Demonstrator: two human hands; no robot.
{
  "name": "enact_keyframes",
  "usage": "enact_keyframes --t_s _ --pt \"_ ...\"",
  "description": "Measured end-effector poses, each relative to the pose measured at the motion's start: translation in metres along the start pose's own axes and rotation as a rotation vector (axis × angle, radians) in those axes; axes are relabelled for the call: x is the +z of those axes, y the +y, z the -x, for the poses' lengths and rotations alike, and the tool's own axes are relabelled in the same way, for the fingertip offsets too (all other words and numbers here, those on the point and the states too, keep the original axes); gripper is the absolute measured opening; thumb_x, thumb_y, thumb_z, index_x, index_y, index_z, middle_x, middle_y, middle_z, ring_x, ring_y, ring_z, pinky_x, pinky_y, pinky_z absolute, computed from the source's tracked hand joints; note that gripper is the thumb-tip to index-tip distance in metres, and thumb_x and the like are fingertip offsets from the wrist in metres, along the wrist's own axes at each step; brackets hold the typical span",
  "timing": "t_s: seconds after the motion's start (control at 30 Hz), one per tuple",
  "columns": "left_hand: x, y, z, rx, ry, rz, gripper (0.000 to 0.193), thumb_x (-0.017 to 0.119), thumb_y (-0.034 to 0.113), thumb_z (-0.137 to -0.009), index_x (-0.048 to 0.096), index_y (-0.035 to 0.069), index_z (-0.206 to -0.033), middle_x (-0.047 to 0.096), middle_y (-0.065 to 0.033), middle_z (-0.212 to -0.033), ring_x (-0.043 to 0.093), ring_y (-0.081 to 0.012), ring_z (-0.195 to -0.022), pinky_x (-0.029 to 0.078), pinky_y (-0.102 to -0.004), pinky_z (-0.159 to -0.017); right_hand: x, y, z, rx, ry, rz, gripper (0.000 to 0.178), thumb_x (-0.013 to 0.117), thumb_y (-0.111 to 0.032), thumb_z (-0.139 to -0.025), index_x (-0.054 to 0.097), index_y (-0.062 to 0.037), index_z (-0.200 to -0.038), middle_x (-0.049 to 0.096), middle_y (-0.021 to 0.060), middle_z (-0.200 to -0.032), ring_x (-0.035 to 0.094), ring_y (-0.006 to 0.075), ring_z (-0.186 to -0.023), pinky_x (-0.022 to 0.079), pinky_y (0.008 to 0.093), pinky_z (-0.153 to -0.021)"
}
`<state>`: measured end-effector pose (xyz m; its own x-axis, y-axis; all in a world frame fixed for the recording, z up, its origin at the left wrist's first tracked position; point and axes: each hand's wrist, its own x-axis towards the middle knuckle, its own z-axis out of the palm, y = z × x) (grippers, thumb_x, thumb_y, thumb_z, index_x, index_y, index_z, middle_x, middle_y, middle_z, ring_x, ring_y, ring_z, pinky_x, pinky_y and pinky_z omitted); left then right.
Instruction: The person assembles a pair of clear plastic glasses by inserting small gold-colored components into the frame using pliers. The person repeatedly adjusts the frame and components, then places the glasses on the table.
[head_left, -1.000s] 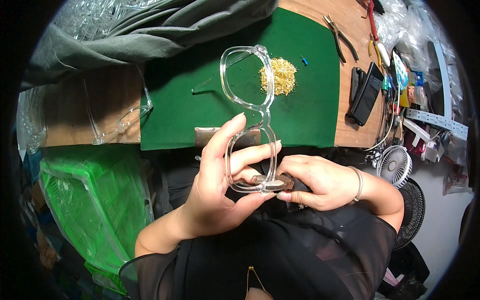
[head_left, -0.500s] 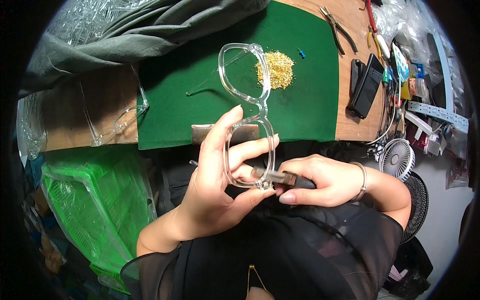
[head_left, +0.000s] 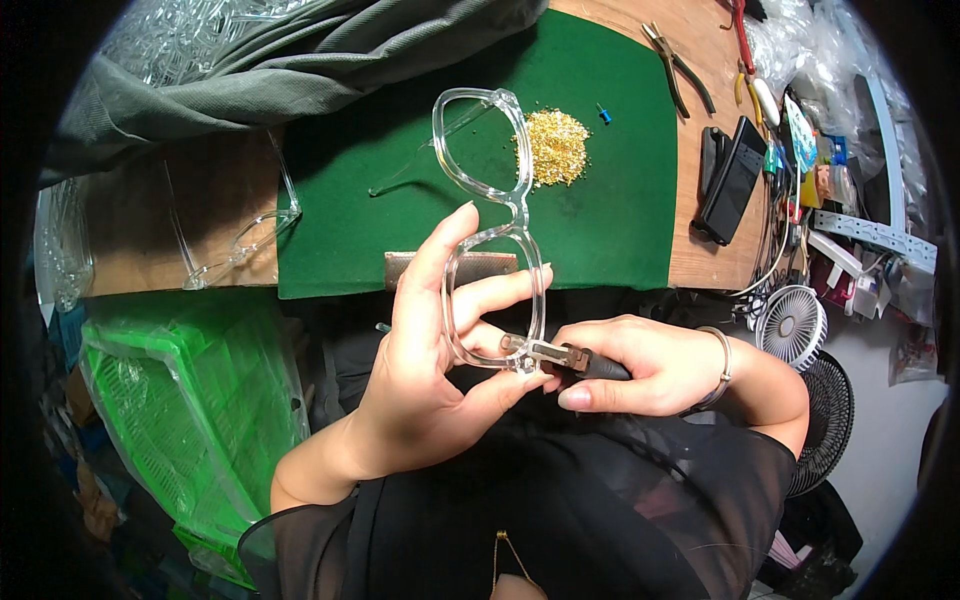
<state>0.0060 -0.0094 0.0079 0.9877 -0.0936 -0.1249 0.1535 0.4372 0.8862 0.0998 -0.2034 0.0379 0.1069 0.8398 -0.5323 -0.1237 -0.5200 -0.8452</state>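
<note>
My left hand (head_left: 425, 350) is closed on a clear plastic eyeglass frame (head_left: 516, 200), held upright on end, one rim above the other, above the front edge of the green mat. My right hand (head_left: 640, 365) grips a pair of pliers (head_left: 590, 364) with dark handles. Their metal jaws reach the hinge corner at the lower rim, close to my left thumb tip. One clear temple arm stretches leftward from the upper corner. Behind the frame, a heap of small gold-coloured screws or similar metal bits (head_left: 558, 148) lies on the green mat (head_left: 620, 220).
Another clear eyeglass frame (head_left: 262, 232) rests at the mat's left edge, below a grey cloth (head_left: 330, 75). A blue pin-like piece (head_left: 604, 115) lies beyond the heap. Other pliers (head_left: 676, 70) and a black phone (head_left: 732, 182) are at right. A green crate (head_left: 190, 400) stands lower left.
The pliers' jaws, blurred before, are now sharp and slightly further left against the hinge corner. The eyeglass frame has shifted slightly left in my left hand.
</note>
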Motion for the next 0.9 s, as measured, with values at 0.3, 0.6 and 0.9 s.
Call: enact_keyframes --t_s 0.3,0.6,0.9 --pt "0.005 -0.007 0.002 -0.028 0.092 0.058 0.101 0.071 -0.013 -0.067 0.005 0.006 -0.142 0.052 -0.0268 -0.122 0.065 -0.0166 -0.082 0.053 -0.0246 -0.073 0.011 -0.009 -0.003 0.060 0.182 0.224 0.033 0.062 -0.030 -0.084 0.056 0.0016 -0.075 0.059 0.0205 -0.066 0.059 0.0392 -0.064 0.047 0.0419 -0.058" --pt "0.012 0.004 0.001 -0.006 0.177 0.150 0.103 0.071 -0.013 -0.066 0.004 0.005 -0.142 0.050 -0.0308 -0.121 0.066 -0.0189 -0.077 0.054 -0.0268 -0.071 -0.007 -0.020 0.004 0.145 0.003 0.093 0.042 0.056 -0.039 -0.088 0.054 0.0016 -0.082 0.056 0.0153 -0.063 0.057 0.0280 -0.062 0.044 0.0368 -0.059" --pt "-0.008 0.009 -0.004 0.088 -0.055 -0.020 0.095 0.063 -0.014 -0.075 -0.002 0.006 -0.142 0.044 -0.0300 -0.129 0.066 -0.0185 -0.087 0.053 -0.0287 -0.080 -0.010 -0.020 0.001 0.119 -0.076 -0.113 0.032 0.052 -0.032 -0.094 0.054 -0.0028 -0.106 0.057 0.0030 -0.087 0.052 0.0108 -0.081 0.044 0.0262 -0.075"
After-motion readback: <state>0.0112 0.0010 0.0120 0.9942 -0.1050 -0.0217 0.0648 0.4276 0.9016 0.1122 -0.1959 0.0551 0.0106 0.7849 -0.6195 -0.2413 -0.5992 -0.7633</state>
